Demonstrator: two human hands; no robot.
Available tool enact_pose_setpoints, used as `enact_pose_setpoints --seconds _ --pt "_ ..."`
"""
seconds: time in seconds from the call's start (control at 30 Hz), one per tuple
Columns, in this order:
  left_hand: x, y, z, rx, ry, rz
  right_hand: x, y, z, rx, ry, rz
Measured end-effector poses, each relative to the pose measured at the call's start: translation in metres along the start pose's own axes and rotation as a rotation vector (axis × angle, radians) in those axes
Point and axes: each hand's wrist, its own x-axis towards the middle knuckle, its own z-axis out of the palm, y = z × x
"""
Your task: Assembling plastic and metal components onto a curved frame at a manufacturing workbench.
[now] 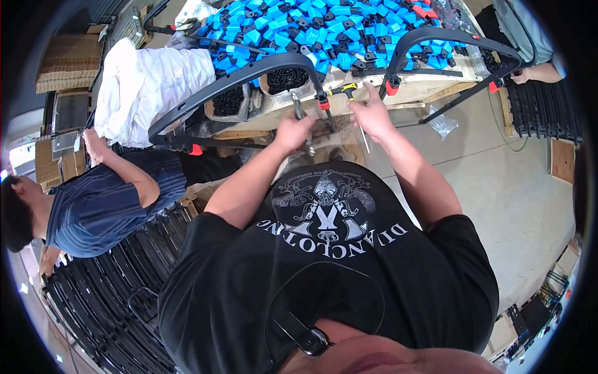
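Observation:
My left hand [293, 132] is closed around a grey metal wrench [298, 107], whose two ends stick out above and below the fist. A T-handled hex key [351, 92] with a yellow and black grip is in my right hand [372, 118]; its thin shaft points down toward me, and my index finger stretches forward. Just ahead of my left hand, a bent black tube frame [249, 68] ends in a red fitting [324, 103]. Another black tube frame [430, 37] with a red fitting [392, 86] stands ahead of my right hand.
Blue and black plastic parts [299, 28] are heaped on the table. Boxes of small black parts [286, 80] sit at its near edge beside a white sack [149, 84]. One person [112, 193] stands at left; another's hand [537, 72] touches the frame at right. Black tubes [118, 305] are stacked left.

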Motion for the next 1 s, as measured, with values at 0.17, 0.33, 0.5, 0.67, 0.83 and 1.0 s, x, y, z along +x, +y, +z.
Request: enact_pose_setpoints --seconds 0.17,0.33,0.5,0.67,0.83,1.0 --pt "-0.007 -0.004 -0.077 -0.119 0.185 -0.065 0.035 0.004 0.026 -0.492 0.047 -0.268" --pt "0.01 -0.015 -0.145 -0.106 0.42 -0.072 0.049 -0.004 0.035 -0.527 -0.007 -0.082" --pt "0.039 -0.043 -0.186 -0.218 0.445 -0.067 0.044 -0.028 0.031 -0.283 -0.14 0.136" --pt "0.054 -0.055 -0.204 -0.156 0.538 -0.095 0.046 -0.024 0.034 -0.166 -0.054 0.128" --pt "0.037 -0.058 -0.225 -0.285 0.428 -0.032 0.057 0.013 -0.02 0.011 0.275 0.14" --pt "0.014 -0.085 -0.237 -0.462 0.296 -0.082 0.027 0.028 0.022 -0.116 0.266 -0.019"
